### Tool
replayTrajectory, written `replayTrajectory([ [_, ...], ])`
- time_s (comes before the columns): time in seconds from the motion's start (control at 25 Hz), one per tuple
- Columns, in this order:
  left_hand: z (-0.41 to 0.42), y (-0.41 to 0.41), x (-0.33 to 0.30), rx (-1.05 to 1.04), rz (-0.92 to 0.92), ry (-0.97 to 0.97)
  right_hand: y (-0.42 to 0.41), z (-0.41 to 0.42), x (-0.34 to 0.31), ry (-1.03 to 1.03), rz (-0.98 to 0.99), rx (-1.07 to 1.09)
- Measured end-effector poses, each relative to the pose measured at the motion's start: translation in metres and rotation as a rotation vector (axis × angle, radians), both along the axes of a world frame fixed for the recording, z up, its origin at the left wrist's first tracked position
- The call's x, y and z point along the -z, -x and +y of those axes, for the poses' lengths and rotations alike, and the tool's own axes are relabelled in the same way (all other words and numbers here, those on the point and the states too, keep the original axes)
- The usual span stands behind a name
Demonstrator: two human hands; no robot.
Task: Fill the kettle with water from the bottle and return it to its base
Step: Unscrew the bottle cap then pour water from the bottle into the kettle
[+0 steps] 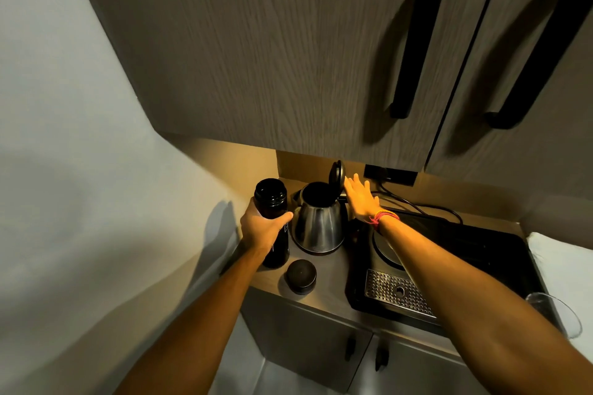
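A steel kettle [317,223] stands on the counter with its black lid [336,175] flipped up and its mouth uncovered. Whether a base lies under it I cannot tell. To its left stands a dark uncapped bottle [270,197], and my left hand [260,228] is wrapped around its middle. The bottle's black cap [301,276] lies on the counter in front of the kettle. My right hand [361,199] hovers flat with fingers spread just right of the raised lid, above the kettle's handle, holding nothing.
A black tray [481,253] with a round steel plate and a perforated drip grate [394,293] fills the counter's right side. Cables run to a wall socket [390,175] behind. A glass [558,314] stands at far right. Wall cupboards [288,42] hang low overhead.
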State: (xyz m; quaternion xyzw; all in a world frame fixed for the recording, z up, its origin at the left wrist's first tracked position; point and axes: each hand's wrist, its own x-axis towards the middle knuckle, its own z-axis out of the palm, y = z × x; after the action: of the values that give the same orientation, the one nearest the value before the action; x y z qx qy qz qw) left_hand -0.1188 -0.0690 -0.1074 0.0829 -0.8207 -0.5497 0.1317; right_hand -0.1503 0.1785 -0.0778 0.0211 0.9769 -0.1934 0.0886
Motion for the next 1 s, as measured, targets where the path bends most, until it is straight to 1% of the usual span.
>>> replayTrajectory([
  [0.16,-0.003,0.003,-0.008,0.050,-0.039,0.241,-0.002,-0.001,0.001,-0.004,-0.003,0.010],
  [0.32,-0.005,0.003,-0.018,0.138,-0.057,0.433,-0.004,-0.002,0.000,0.020,-0.009,0.031],
  [0.48,0.005,0.010,-0.036,0.163,-0.064,0.685,-0.005,-0.003,0.000,0.034,-0.014,0.044],
  [0.6,0.013,0.015,-0.047,0.177,-0.063,0.834,-0.005,-0.003,0.001,0.077,-0.014,0.063],
  [0.72,0.017,0.020,-0.051,0.189,-0.068,0.927,-0.006,-0.003,0.000,0.156,-0.019,0.121],
  [0.84,0.017,0.023,-0.053,0.185,-0.086,0.976,-0.006,-0.003,0.000,0.140,-0.015,0.100],
  [1.0,0.017,0.027,-0.052,0.197,-0.090,1.039,-0.007,-0.003,0.000,0.179,-0.011,0.120],
])
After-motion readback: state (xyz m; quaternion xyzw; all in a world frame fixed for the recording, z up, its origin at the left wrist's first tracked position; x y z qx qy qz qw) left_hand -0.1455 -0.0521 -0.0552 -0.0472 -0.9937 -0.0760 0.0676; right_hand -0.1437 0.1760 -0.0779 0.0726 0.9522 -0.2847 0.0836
